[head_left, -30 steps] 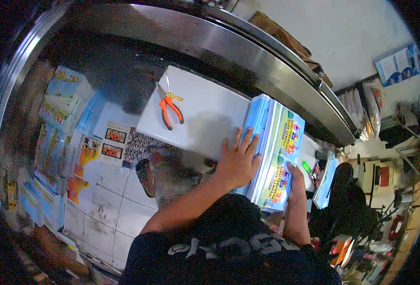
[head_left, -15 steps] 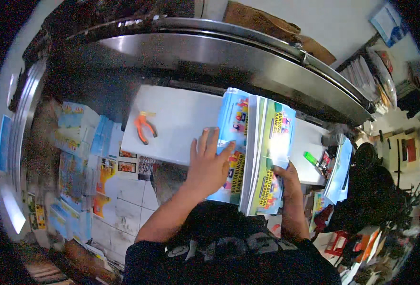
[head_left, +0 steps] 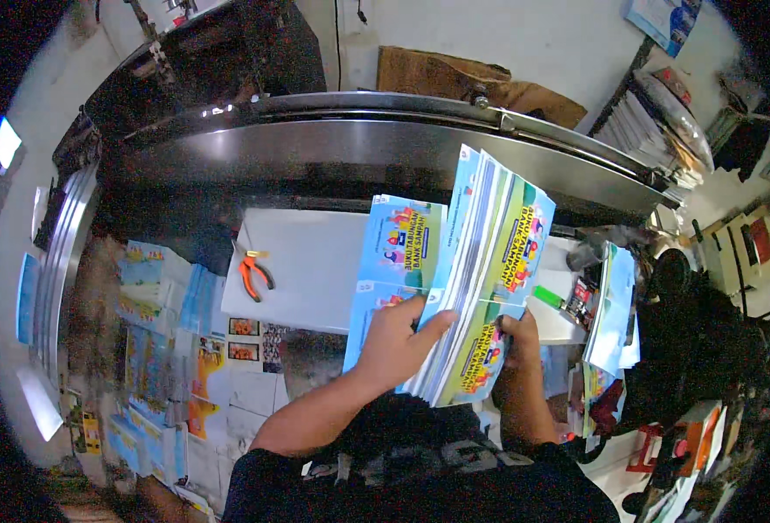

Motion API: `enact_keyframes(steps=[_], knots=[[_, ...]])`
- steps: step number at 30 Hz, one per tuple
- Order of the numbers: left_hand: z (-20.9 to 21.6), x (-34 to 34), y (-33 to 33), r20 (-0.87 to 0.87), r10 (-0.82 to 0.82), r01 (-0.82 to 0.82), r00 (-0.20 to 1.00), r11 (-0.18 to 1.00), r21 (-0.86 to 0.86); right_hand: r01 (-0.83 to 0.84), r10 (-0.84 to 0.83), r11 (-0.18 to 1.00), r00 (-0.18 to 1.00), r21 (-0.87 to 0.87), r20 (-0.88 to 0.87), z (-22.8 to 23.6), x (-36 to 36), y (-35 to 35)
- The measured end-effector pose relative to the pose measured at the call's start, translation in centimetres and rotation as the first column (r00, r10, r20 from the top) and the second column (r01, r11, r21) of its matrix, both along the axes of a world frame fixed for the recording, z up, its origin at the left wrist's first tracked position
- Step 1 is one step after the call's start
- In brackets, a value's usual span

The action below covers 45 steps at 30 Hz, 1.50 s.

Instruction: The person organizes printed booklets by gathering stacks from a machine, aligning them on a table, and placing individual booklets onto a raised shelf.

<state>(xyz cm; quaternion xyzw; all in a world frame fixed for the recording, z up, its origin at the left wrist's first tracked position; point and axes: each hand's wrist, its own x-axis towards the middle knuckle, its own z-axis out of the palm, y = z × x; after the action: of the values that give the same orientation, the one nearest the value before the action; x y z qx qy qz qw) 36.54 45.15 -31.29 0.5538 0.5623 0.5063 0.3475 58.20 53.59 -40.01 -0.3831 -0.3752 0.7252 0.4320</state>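
A thick stack of printed booklet sheets (head_left: 498,288), blue and yellow with cartoon figures, is tilted up in front of me, its page edges fanned toward the left. My right hand (head_left: 521,338) grips its right side, thumb on top. Against the lower left edge, my left hand (head_left: 398,342) is closed, its thumb pressed to the fanned edges; its other fingers are partly hidden. Flatter and further left lie more blue printed sheets (head_left: 393,240), partly covered by the left hand and the stack.
Orange-handled pliers (head_left: 255,276) rest on the white work surface (head_left: 302,240). A green object (head_left: 549,297) lies at right, near blue sheets (head_left: 610,305). A long metal bar (head_left: 350,144) spans the back. Piles of printed sheets (head_left: 154,296) stand at left.
My left hand has gone from lying spread on the left-hand sheets to closing at the held stack's edge. The stack is more tilted and fanned. The view has shifted upward.
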Motion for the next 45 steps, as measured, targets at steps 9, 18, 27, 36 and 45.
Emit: enact_keyframes(steps=[9,18,27,36,45], knots=[[-1.2,0.6,-1.5,0.042,0.153,-0.148,0.987,0.984,-0.097,0.058,-0.065,0.996,0.990,0.061,0.126,3.7,-1.0,-2.5],[-2.8,-6.0,-1.2,-0.249,0.331,-0.369,0.910,0.921,-0.126,0.201,-0.222,0.970,0.962,0.138,0.161,6.0,0.3,-2.3],[5.1,-5.3,-0.1,-0.648,0.490,-0.111,0.583,0.838,0.534,-0.043,-0.120,0.891,0.938,0.452,0.325,12.1,-0.8,-0.3],[14.5,-4.2,0.7,-0.923,-0.201,-0.156,0.328,0.952,-0.262,-0.878,-0.536,-0.308,0.479,0.367,0.695,25.4,-8.3,2.8],[3.9,-6.5,-1.6,-0.011,0.265,-0.253,0.964,0.907,-0.336,-0.224,-0.261,0.631,0.841,0.743,0.475,10.1,-6.5,4.4]])
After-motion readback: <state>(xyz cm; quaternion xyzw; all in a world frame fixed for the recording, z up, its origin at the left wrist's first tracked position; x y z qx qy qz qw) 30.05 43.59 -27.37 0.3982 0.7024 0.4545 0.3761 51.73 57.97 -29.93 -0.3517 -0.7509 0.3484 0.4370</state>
